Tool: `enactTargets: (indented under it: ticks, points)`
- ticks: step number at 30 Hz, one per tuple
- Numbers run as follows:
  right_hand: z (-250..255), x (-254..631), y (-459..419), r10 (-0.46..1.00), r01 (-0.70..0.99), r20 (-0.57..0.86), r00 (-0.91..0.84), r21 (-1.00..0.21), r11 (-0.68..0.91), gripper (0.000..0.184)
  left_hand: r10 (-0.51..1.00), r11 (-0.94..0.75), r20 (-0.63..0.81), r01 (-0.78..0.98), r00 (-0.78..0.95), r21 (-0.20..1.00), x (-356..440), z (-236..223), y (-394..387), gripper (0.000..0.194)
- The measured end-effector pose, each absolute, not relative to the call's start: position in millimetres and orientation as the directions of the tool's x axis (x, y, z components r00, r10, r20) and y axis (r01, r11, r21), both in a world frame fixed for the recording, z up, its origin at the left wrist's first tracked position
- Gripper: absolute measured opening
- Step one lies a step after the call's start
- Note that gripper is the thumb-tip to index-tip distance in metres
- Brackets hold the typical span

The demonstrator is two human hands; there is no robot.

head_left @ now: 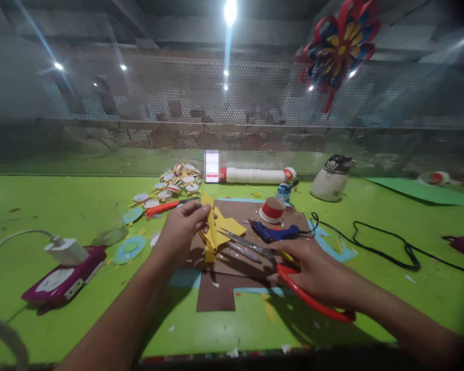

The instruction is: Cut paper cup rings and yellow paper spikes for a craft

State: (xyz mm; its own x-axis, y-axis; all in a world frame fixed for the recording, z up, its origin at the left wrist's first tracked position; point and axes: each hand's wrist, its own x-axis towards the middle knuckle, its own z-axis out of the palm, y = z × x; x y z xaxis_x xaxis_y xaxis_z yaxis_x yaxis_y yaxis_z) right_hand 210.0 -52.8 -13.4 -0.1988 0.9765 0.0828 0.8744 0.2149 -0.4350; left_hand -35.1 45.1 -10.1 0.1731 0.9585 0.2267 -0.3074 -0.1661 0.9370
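Left arm: reaches in from the lower left edge of the view, forearm slanting up and inward; the left hand (183, 221) is raised over the work, knuckles up.
Left grip: thumb and fingers pinch the folded yellow paper (235, 225) near its upper point.
Right arm: enters from the lower right, more nearly level; the right hand (309, 255) is bent over the scissors' handles, palm down.
Right grip: fingers wrap the red-handled scissors (255, 246); the exact finger placement in the loops is hidden.
Blades: parted, pointing left, the upper one lying across the yellow paper.
Yellow paper: between the two hands, above the brown sheet (235, 207).
Beyond the right hand: the blue glue gun (274, 232) lies just beside the blades, with the red-banded paper cup (272, 210) behind it.
Near edge: the front rim of the green table (201, 335) crosses below both forearms, with a scrap-dotted strip before the brown sheet.
Left margin: green surface lies between the forearm and the purple power strip (64, 282).
Right margin: the black cord (404, 250) winds beyond the right forearm.
Far edge: a perforated panel (255, 98) bounds the table behind the white cup stack (255, 175).
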Motion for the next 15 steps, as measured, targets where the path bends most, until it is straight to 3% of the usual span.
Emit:
enactTargets:
  ticks: [5,12,15]
  points:
    - [-22,264,-80,0.969,0.919,0.045,-0.245,-0.309,0.246,0.052,0.974,-0.156,0.205,-0.375,0.096,0.914,-40,-7,53,0.015]
    - [-32,318,-81,0.964,0.944,-0.002,-0.265,-0.207,0.258,0.039,0.995,-0.008,0.046,-0.382,0.09,0.924,-49,-12,69,0.004]
    - [-35,327,-75,0.948,0.933,-0.021,-0.316,-0.189,0.307,0.041,0.994,0.034,0.007,-0.36,0.111,0.932,-53,-8,71,0.011]
